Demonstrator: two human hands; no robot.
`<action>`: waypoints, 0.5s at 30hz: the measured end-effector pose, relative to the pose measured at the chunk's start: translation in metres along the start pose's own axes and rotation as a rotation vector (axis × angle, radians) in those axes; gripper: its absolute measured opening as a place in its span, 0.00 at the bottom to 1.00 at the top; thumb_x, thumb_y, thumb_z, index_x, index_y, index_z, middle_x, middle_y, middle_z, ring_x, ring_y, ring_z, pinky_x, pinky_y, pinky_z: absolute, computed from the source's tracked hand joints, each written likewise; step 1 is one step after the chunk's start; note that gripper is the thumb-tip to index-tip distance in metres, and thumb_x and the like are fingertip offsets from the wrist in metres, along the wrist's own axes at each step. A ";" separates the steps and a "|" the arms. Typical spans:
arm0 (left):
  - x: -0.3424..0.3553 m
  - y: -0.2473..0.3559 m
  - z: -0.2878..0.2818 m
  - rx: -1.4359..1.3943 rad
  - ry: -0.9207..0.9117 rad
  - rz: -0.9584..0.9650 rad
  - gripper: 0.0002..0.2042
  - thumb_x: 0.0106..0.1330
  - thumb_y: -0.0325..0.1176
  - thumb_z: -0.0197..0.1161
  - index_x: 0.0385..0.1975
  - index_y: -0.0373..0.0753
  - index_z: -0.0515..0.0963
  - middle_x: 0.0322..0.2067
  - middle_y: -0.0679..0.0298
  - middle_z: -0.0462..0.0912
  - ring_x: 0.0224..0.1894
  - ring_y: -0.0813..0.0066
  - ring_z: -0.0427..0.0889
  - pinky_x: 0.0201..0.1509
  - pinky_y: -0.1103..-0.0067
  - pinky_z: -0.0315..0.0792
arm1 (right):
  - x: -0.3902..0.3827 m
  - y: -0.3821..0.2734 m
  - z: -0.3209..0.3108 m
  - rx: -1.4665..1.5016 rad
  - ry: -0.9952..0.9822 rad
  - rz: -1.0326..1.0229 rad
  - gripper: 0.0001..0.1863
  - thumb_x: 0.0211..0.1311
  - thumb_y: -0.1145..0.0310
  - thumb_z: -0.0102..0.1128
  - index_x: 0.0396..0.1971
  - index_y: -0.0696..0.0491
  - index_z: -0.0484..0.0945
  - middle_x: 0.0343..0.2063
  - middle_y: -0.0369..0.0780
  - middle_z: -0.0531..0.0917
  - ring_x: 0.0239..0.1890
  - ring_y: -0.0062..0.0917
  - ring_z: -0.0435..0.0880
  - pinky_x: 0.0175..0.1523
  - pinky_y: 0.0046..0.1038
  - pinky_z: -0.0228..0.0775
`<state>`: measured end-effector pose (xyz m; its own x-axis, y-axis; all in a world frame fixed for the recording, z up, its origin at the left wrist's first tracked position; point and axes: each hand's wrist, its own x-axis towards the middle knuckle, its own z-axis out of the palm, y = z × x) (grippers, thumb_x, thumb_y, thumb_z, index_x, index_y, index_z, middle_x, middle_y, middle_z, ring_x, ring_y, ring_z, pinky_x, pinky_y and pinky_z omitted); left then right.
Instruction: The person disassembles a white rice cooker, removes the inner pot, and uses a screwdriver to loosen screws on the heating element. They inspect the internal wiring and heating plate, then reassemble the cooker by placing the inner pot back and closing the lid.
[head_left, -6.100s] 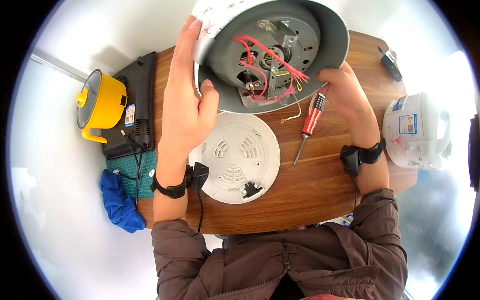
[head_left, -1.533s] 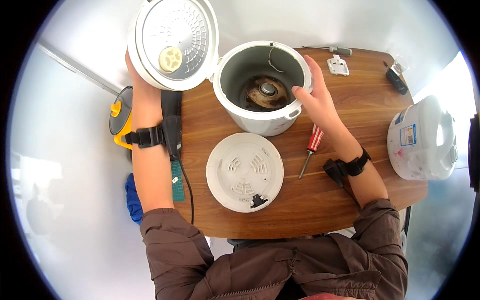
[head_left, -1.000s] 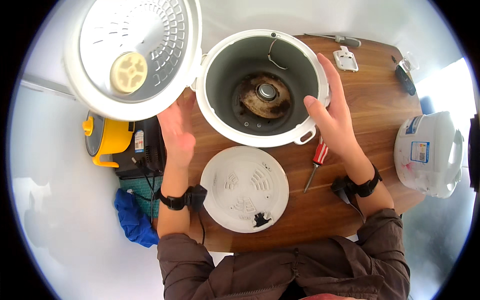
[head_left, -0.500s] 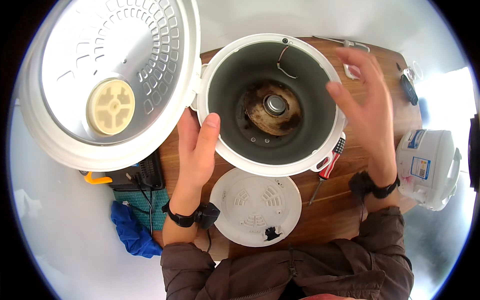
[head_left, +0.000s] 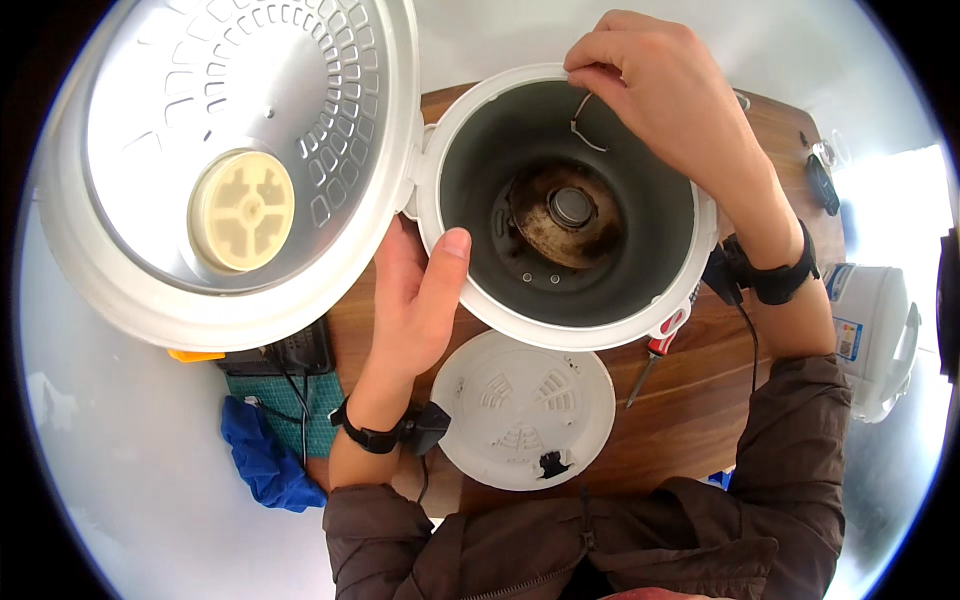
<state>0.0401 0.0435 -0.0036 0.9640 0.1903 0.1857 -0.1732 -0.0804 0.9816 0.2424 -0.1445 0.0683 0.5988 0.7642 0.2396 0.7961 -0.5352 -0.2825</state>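
A rice cooker body (head_left: 480,300) with a white rim and grey inside stands before me, its inner pot absent. Stained brown metal surrounds a round silver centre button (head_left: 571,206) at its bottom. The lid (head_left: 110,310) is swung up to the left, showing a silver inner plate and a cream round cap (head_left: 243,210). My left hand (head_left: 412,300) holds the body's left side near the hinge, thumb along the rim. At the far rim my right hand (head_left: 665,95) pinches with thumb and forefinger; its fingertips hide what they grip. A thin wire (head_left: 578,128) hangs just below them inside.
A white round base cover (head_left: 520,415) lies nearer me. Right of it is a red-handled screwdriver (head_left: 650,362). A second white cooker (head_left: 880,340) stands far right. At left are a blue cloth (head_left: 262,460), a green cutting mat (head_left: 325,400) and a black device with cables (head_left: 300,350).
My right hand has moved from beside the cooker's right rim to its far rim and closed into a pinch. The cooker has shifted slightly right with my left hand still on it.
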 end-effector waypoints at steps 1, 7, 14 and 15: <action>0.000 -0.001 0.000 -0.008 0.010 0.019 0.30 0.77 0.32 0.54 0.75 0.29 0.53 0.68 0.53 0.68 0.68 0.66 0.68 0.73 0.71 0.59 | 0.001 -0.004 -0.002 0.035 0.020 0.040 0.10 0.67 0.72 0.59 0.43 0.58 0.85 0.39 0.47 0.87 0.43 0.38 0.87 0.49 0.32 0.79; 0.002 -0.033 -0.011 -0.061 0.043 0.103 0.27 0.76 0.28 0.54 0.72 0.28 0.57 0.64 0.54 0.70 0.62 0.70 0.70 0.69 0.73 0.63 | -0.016 -0.009 0.001 0.536 0.478 0.141 0.06 0.61 0.80 0.67 0.37 0.62 0.84 0.36 0.44 0.87 0.37 0.24 0.87 0.45 0.26 0.79; -0.004 -0.009 -0.006 -0.061 0.268 -0.149 0.27 0.75 0.28 0.52 0.73 0.28 0.60 0.66 0.54 0.72 0.64 0.67 0.73 0.69 0.73 0.65 | -0.097 0.074 0.011 0.585 0.336 0.378 0.10 0.67 0.81 0.64 0.47 0.60 0.84 0.40 0.35 0.88 0.46 0.18 0.87 0.53 0.20 0.79; -0.003 -0.004 -0.005 -0.018 0.256 -0.140 0.27 0.75 0.29 0.51 0.73 0.28 0.61 0.65 0.53 0.72 0.64 0.67 0.73 0.69 0.73 0.65 | -0.110 0.080 0.023 0.630 0.337 0.344 0.10 0.65 0.74 0.69 0.45 0.56 0.86 0.37 0.36 0.90 0.40 0.18 0.87 0.49 0.24 0.80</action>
<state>0.0367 0.0484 -0.0083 0.8968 0.4393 0.0515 -0.0482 -0.0187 0.9987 0.2381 -0.2629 -0.0021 0.8768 0.3885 0.2835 0.4223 -0.3397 -0.8404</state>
